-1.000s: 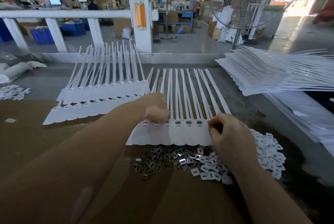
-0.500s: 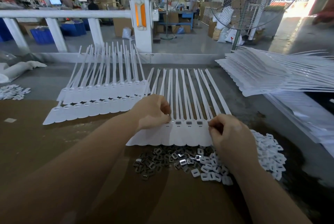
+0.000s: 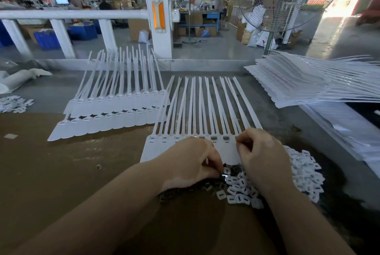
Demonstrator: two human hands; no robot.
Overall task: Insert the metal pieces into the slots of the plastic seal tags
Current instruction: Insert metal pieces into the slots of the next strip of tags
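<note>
Seal tags point(image 3: 160, 147) flat, left hand point(image 3: 191, 164) curled over metal pieces point(image 3: 207, 186), right hand point(image 3: 261, 152) pinching tag edge

Bare forearms, no sleeves; hands ungloved.

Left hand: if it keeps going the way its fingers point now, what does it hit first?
The left hand curls its fingers down and to its right, so it would probably meet the pile of dark metal pieces first, at the near edge of the strip of seal tags. Contact is hidden, so depth is unclear.
</note>
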